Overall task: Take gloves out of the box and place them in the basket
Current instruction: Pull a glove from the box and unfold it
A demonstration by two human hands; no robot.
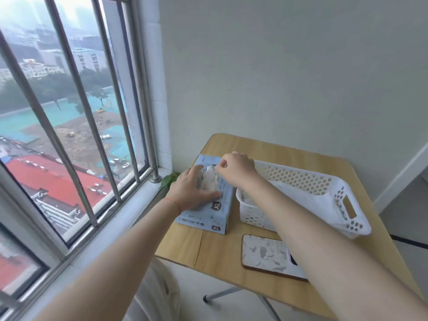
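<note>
A light blue glove box (218, 218) marked XL lies on the left part of a small wooden table (231, 258). My left hand (191, 191) lies flat on the box top with straight fingers, pressing it down. My right hand (236, 169) hovers over the box opening and pinches a whitish translucent glove (209, 179) that sticks out of it. Right of the box stands a white perforated plastic basket (324, 193); pale glove material (246, 197) shows at its near left corner, partly hidden by my right forearm.
A phone in a patterned case (264, 253) lies on the table in front of the basket. A barred window (76, 126) and its sill run along the left. A green leaf (170, 178) sits at the sill corner. The wall stands close behind the table.
</note>
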